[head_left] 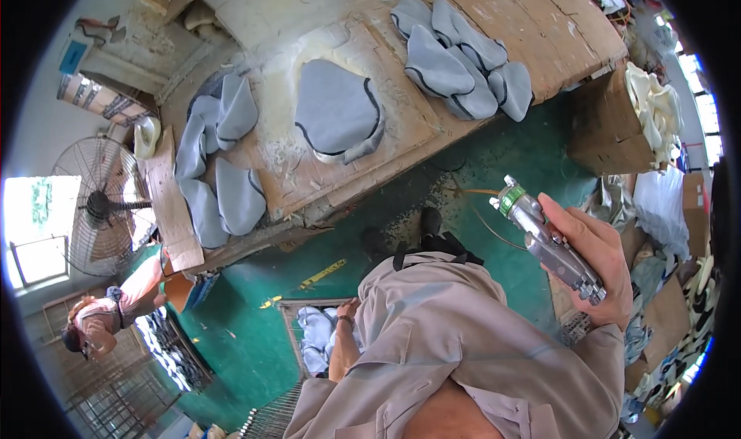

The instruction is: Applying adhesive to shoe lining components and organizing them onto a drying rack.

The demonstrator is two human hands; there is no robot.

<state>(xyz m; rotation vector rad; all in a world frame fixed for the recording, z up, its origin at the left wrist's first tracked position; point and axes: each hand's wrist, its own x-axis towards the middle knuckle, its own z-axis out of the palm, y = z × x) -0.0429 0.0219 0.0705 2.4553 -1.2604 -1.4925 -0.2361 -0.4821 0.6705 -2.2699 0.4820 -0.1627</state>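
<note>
My right hand (594, 261) is closed around a metal spray gun (544, 238) with a green ring near its nozzle end, held up in the air to the right of my body. Low at my left side, my left hand (348, 309) is beside the rim of a crate (290, 315); its fingers are too small to make out. Grey fabric pieces (316, 332) fill that crate. On the worktable, a grey padded cover with dark edging (336, 107) lies by itself, a pale layer showing under its near edge.
More grey covers lie on the worktable (401, 153), in a left group (238, 196) and a right pile (440, 62). A hose (494, 234) hangs near the gun. Cartons (610, 122) stand at right. A standing fan (96, 203) and another person (116, 315) are at left.
</note>
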